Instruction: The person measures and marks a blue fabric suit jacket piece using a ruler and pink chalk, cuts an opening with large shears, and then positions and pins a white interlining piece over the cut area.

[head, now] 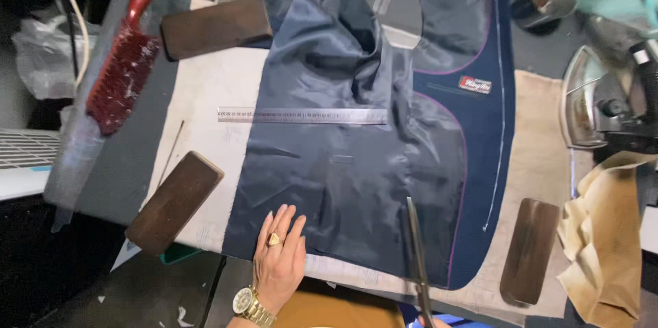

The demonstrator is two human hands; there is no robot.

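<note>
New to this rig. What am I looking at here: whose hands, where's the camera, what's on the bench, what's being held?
There is no machine here: a person works with bare hands, and the one picture comes from a camera worn on their head, looking down at the bench.

The left hand, with a ring and a gold watch, lies flat on a dark blue garment panel with shiny lining, purple piping and a chalk line. The right hand is almost out of view at the bottom edge; it seems to hold the scissors, whose blades lie on the cloth.

On the panel lies a metal ruler. Around it are three dark wooden blocks, a red brush, an iron and crumpled brown paper.
</note>
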